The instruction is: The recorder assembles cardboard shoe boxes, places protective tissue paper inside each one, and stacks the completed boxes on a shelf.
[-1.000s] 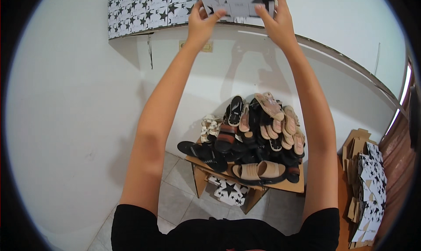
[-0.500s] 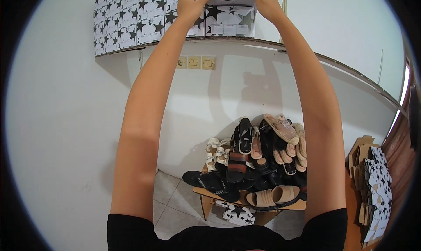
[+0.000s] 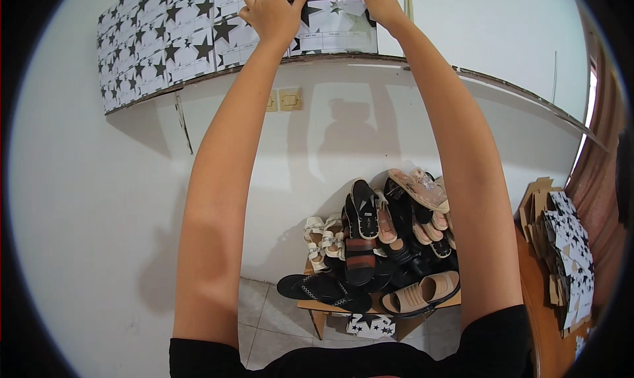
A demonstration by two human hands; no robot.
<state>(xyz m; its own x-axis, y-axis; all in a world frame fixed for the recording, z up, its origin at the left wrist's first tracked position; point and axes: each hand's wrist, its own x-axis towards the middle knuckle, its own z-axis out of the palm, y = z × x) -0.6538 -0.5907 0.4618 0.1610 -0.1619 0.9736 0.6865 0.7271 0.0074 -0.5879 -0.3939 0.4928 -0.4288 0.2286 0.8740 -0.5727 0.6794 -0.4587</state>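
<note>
Box: a white shoe box with black stars point(image 3: 333, 25) sits at the right end of a row of like boxes, high on a wall shelf, its short end facing the camera. A second box seems to lie on top of it, but the picture's top edge cuts it off.
Left hand: the left hand point(image 3: 271, 11) lies on the box's left front corner, fingers curled over the upper edge and close together, palm against the cardboard.
Right hand: the right hand point(image 3: 380, 5) holds the box's right upper corner, fingers bent over the top and pressed to it; the fingertips run out of view at the top edge.
Arms: both bare forearms reach straight up from the lower edge, well apart at the shoulders and close at the box.
Row of boxes: more starred boxes point(image 3: 165, 44) stand side by side to the left, touching one another, two layers high.
Shelf: a thin curved shelf point(image 3: 502, 84) runs along the white wall and bears the boxes; its right part is bare.
Wall plates: two small yellowish plates point(image 3: 284, 101) sit on the wall just under the shelf.
Shoes: a heap of sandals and slippers point(image 3: 380, 246) lies on a low wooden table point(image 3: 317, 309) far below.
Under the table: one starred box point(image 3: 370, 326) on the tiled floor.
Right side: flattened starred cardboard point(image 3: 561, 246) is stacked on a wooden surface near the right rim.
</note>
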